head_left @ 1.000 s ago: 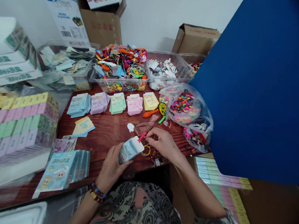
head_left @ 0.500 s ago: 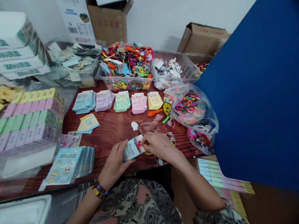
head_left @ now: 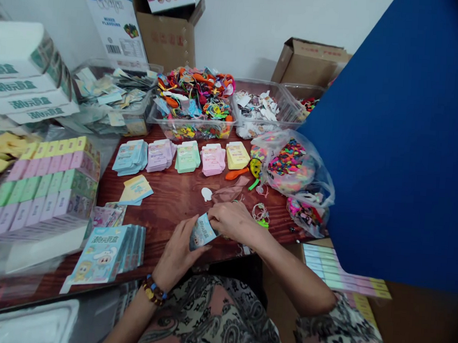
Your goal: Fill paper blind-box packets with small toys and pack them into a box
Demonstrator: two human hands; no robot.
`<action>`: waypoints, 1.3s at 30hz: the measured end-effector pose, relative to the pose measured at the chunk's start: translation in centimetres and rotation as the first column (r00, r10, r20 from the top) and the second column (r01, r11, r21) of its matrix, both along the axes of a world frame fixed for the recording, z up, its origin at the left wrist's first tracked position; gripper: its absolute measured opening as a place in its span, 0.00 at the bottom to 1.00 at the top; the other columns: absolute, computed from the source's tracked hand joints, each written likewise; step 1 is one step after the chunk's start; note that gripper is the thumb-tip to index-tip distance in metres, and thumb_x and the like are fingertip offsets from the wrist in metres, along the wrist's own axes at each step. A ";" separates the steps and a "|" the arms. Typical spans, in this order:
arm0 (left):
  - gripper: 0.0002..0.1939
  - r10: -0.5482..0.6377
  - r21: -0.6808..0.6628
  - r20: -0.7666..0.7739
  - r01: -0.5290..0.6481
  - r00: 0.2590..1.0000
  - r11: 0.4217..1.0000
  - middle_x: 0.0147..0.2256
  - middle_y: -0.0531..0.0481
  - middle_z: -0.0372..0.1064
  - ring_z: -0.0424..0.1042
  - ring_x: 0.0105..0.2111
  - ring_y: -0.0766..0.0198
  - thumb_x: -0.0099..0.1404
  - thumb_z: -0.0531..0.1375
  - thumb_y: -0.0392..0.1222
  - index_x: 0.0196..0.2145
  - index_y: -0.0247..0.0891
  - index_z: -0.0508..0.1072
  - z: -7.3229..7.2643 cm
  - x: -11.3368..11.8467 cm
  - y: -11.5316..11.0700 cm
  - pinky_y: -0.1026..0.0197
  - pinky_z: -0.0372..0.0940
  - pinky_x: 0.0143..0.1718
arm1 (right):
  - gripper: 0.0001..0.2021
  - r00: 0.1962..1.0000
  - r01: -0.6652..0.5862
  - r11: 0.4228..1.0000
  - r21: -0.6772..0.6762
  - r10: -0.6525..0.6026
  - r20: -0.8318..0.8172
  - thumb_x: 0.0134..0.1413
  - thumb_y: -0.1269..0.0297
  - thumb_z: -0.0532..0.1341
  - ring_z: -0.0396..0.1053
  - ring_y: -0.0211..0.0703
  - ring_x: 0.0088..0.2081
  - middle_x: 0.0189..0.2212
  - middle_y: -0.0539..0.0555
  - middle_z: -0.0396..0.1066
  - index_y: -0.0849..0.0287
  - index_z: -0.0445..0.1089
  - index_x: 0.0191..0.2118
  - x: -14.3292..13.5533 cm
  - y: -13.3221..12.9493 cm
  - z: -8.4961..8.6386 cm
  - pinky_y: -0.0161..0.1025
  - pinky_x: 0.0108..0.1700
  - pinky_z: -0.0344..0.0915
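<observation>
My left hand [head_left: 178,246] grips a small light-blue printed box [head_left: 204,233], thumb below and fingers along its far side. At the right end of the box, my right hand [head_left: 229,220] has its fingers bent against the opening. What those fingertips pinch, if anything, is hidden behind the box. Beyond the hands lie a white cut-out card [head_left: 206,194], a brown translucent bag [head_left: 231,191] and an orange balloon [head_left: 237,174]. Tangled thin cords [head_left: 260,214] lie just past my right hand.
Flat box stacks in blue [head_left: 131,156], purple [head_left: 160,155], green [head_left: 188,156], pink [head_left: 213,158] and yellow [head_left: 238,155] form a row. Behind stands a clear tub [head_left: 195,123] of colourful trinkets. Upright blue boxes [head_left: 102,254] stand left, a plastic bag [head_left: 321,182] right.
The red figure at the box's mouth is no longer visible. My right hand has shifted slightly left, over the box's opening, and the box has tilted more upright.
</observation>
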State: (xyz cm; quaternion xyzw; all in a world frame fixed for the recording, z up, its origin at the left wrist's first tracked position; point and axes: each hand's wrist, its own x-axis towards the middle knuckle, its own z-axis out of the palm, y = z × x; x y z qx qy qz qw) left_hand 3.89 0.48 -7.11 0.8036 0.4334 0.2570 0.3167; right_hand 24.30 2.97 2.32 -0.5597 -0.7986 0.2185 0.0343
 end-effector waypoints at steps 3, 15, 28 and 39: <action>0.36 0.036 -0.031 0.015 -0.036 0.999 0.999 0.54 0.41 0.63 0.66 0.55 0.50 0.63 0.64 0.48 0.64 0.46 0.54 -0.3 0.2 -0.1 0.46 0.63 0.56 | 0.11 0.977 0.077 0.997 0.004 -0.075 -0.202 0.59 0.68 0.58 0.74 0.44 0.39 0.37 0.52 0.79 0.53 0.79 0.38 1.2 -0.1 -1.1 0.35 0.36 0.60; 0.34 0.040 0.012 -0.039 -0.040 0.998 0.999 0.56 0.41 0.63 0.66 0.56 0.47 0.65 0.60 0.51 0.65 0.46 0.53 -1.4 0.8 1.3 0.42 0.64 0.57 | 0.15 0.707 0.448 0.890 -0.081 -0.408 -0.578 0.63 0.58 0.53 0.68 0.35 0.24 0.36 0.50 0.77 0.57 0.75 0.43 8.8 0.5 -2.8 0.31 0.27 0.61; 0.32 -0.013 0.140 -0.099 0.027 0.995 0.990 0.57 0.46 0.68 0.71 0.54 0.49 0.64 0.60 0.53 0.63 0.49 0.58 -1.9 0.3 1.5 0.47 0.71 0.53 | 0.11 0.665 0.745 0.666 -0.035 -0.746 -0.033 0.58 0.58 0.64 0.71 0.40 0.34 0.31 0.51 0.73 0.62 0.72 0.32 22.2 10.5 -5.9 0.42 0.41 0.68; 0.32 -0.035 0.031 -0.135 0.040 0.990 0.999 0.59 0.43 0.66 0.69 0.57 0.50 0.64 0.59 0.54 0.63 0.44 0.59 -1.1 1.0 1.5 0.46 0.66 0.58 | 0.16 0.545 0.753 0.652 -0.088 -0.694 -0.471 0.50 0.56 0.62 0.55 0.33 0.18 0.14 0.47 0.63 0.61 0.68 0.19 25.9 9.1 -8.2 0.34 0.23 0.49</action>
